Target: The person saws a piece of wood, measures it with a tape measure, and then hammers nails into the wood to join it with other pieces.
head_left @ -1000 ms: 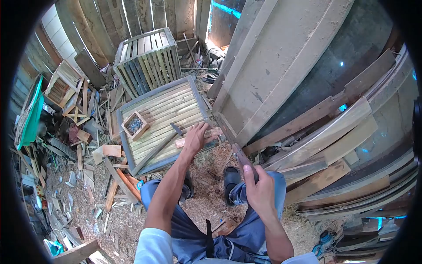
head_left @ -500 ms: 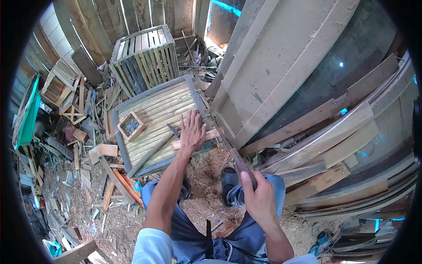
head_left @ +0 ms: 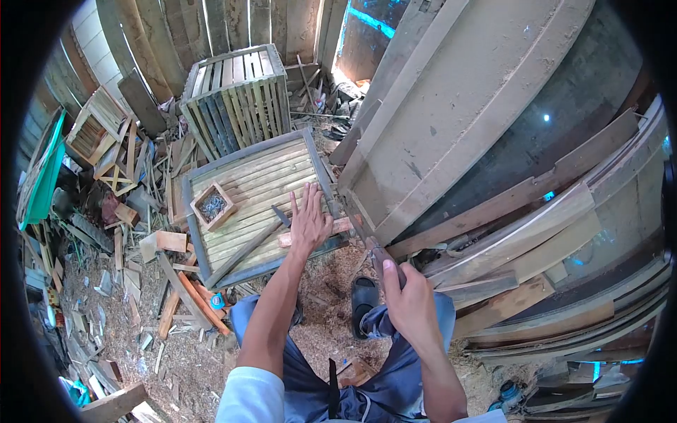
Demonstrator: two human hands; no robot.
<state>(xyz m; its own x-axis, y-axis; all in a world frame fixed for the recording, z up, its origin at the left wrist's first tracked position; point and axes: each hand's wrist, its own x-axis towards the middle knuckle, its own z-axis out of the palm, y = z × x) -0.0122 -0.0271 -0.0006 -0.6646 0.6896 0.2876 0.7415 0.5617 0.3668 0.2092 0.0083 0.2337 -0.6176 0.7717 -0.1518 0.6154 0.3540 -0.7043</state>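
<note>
My left hand (head_left: 310, 229) lies spread, palm down, on a short reddish wood piece (head_left: 344, 225) at the near right edge of a slatted wooden panel (head_left: 247, 169) with a dark frame. Closed around the brown handle of a handsaw (head_left: 381, 255), my right hand (head_left: 409, 299) is to the right of the panel. The saw's narrow blade points forward, across the right end of the wood piece. A hammer (head_left: 243, 252) rests on the slats just left of my left hand. Farther left, a small wooden box (head_left: 227, 213) contains small metal pieces that look like nails.
A slatted crate (head_left: 243, 106) stands behind the panel. Large boards (head_left: 451, 106) lean at the right, close to the saw. Wood offcuts (head_left: 169, 241) and a tape measure (head_left: 217, 301) lie at the left. Sawdust (head_left: 324, 282) covers the ground between my feet.
My right hand and the handsaw have moved slightly forward and left. My left hand stays on the wood piece. The whole view has shifted a little.
</note>
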